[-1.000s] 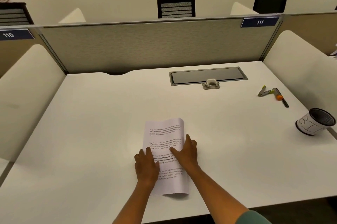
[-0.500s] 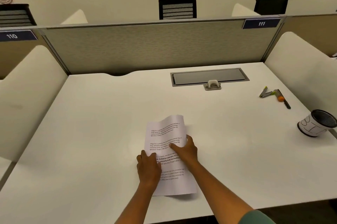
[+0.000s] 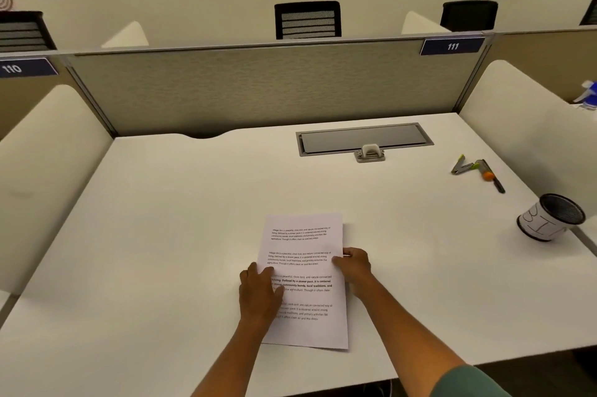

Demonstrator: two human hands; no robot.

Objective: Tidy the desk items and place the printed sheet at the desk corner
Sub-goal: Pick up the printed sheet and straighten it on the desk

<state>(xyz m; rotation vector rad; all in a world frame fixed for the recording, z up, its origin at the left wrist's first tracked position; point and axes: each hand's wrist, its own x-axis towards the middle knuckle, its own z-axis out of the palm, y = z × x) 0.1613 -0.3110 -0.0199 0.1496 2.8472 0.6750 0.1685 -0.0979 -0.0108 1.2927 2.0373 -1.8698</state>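
A person is leaning both bare forearms in from the near edge of the white worktop (image 3: 161, 235), and the two hands are meeting at a printed sheet (image 3: 303, 241) that is lying flat near the front middle of the surface, well away from any corner. The left hand (image 3: 258, 291) is resting palm down on the sheet's left edge, its fingers lying fairly straight and spread across the margin and the start of the text lines, pressing the paper to the worktop rather than curling round it. The right hand (image 3: 353, 265) is sitting at the sheet's right edge, about halfway up the page, with its fingers bent and the thumb lying on the paper, so it is pinching that edge. The right forearm is running in diagonally from the lower right, where a green sleeve (image 3: 468, 380) is showing; the left forearm is coming up more steeply from the bottom. Far off to the right, a black mesh cup (image 3: 549, 219) with a white paper wrap is lying tilted near the worktop's edge. Beyond it, a stapler (image 3: 462, 165) and a pen (image 3: 492, 178) with an orange band are lying just beside each other. A grey cable hatch (image 3: 363, 138) is sitting closed at the back, below the partition (image 3: 258, 89).
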